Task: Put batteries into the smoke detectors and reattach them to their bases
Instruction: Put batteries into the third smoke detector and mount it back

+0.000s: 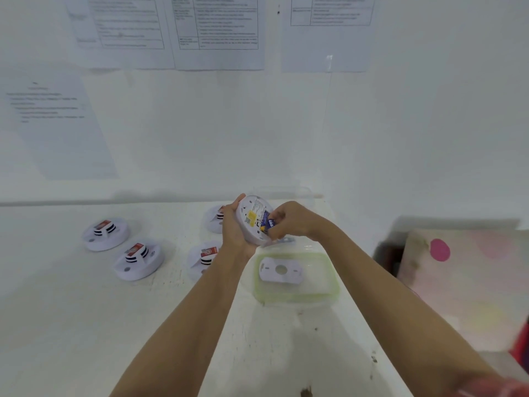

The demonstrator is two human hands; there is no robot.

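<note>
Two hands busy: left hand [234, 232] curls its fingers round one smoke detector [252, 222], held above the surface [86, 310]; right hand [290, 222] pinches one blue battery [269, 222] against its back. Four more detectors [138, 259] lie on the surface, one base [280, 270] in the tray [297, 300].

Nothing legible anywhere, all print is too blurred.

Printed sheets [217, 30] on the wall: ruled tables with rows of small black text, no word readable.

Lower left sheet [45, 110]: centred heading and a few indented lines, unreadable.

Raised detector [249, 233], back face: yellow sticker [252, 217] with dark print, plus fine black print and marks on the white plastic beside it. None of it is readable.

Battery [269, 222] at that back face: blue wrap, white lettering, brand can't be made out.

Detectors on the table [143, 267]: each shows a red label [134, 250] with pale marks. The near-centre label [209, 251] has a round emblem, text illegible.
</note>
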